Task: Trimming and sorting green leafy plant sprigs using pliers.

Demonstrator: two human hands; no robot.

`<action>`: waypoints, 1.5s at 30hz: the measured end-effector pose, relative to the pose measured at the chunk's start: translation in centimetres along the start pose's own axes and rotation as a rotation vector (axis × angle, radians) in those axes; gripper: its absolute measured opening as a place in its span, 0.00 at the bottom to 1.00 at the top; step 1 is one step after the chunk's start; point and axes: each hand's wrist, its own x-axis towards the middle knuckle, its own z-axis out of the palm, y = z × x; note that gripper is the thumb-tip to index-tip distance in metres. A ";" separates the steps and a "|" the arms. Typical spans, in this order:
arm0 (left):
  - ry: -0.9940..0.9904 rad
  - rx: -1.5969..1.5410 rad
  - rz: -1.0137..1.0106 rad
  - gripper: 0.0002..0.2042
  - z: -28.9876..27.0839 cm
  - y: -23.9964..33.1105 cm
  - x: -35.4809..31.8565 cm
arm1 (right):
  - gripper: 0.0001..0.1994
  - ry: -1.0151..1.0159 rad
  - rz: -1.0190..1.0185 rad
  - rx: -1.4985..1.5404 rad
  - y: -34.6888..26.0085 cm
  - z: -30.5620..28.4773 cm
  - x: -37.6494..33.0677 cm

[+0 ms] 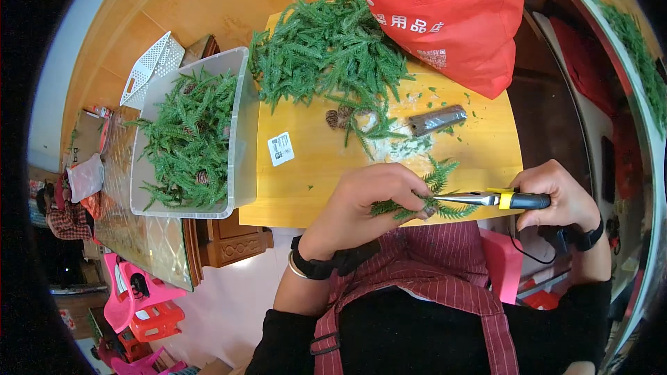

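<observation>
Nearest me: left hand (pixel 368 201) pinches a small green fir-like sprig (pixel 434 191) at the near edge of the yellow wooden table (pixel 313 180), fingers closed on its stem. Right hand (pixel 556 194) is clenched round a black-handled tool with a yellow band and metal tip (pixel 497 199); tip touches the sprig just beside my left fingertips. Mid-table: white rectangular sticker (pixel 281 148) to the left, two brown pine cones (pixel 338 117) at centre, a dark grey cylindrical roll (pixel 438 119) to the right, green scraps around them. Far side: big pile of green sprigs (pixel 326 48), red fabric bag of pine cones (pixel 462 17) far right. Left of the table: clear plastic bin (pixel 240 125) holding more sprigs and cones.
</observation>
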 end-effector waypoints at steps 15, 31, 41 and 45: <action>0.130 0.053 0.038 0.11 0.4 -1.1 -0.1 | 0.24 0.183 -0.183 -0.184 -0.2 0.5 0.9; 0.069 0.005 -0.027 0.10 0.9 -0.6 0.1 | 0.13 -0.372 0.094 0.217 0.5 -2.0 1.5; -0.064 0.026 0.190 0.11 1.4 -0.7 0.7 | 0.09 -0.790 0.365 0.540 3.0 -3.0 1.9; 0.034 0.015 0.118 0.09 1.4 -0.3 0.7 | 0.10 -0.795 0.340 0.770 2.1 -1.9 1.8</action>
